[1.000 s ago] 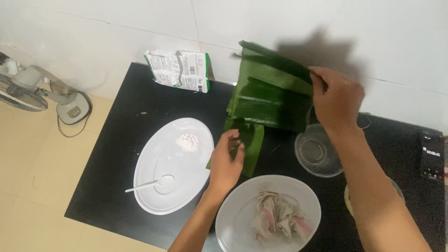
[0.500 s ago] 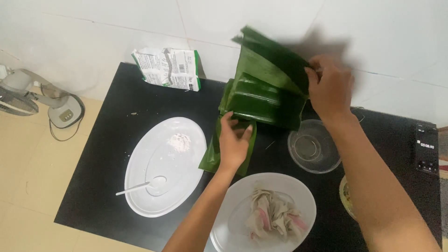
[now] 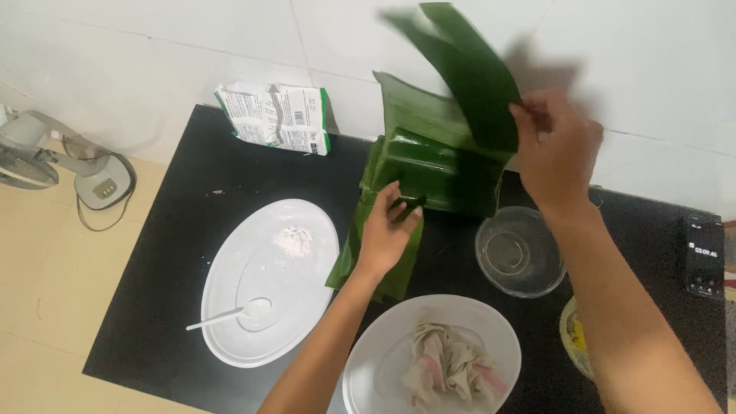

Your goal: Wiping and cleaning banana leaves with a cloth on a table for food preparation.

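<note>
your left hand presses flat, fingers together, on the leaf stack to pin it to the table while your right hand pinches and lifts one leaf above it.

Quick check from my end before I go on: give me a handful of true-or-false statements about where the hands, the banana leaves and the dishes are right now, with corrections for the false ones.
1. The right hand lifts a banana leaf strip above the folded leaf stack. True.
2. The left hand rests on the oval white plate. False: it presses on the leaf piece lying on the black table, beside that plate.
3. The glass bowl looks empty. True.
4. The white spoon lies in the round plate. False: it lies in the oval white plate; the round plate holds a crumpled cloth.
5. The packet stands at the table's back edge, by the wall. True.
</note>
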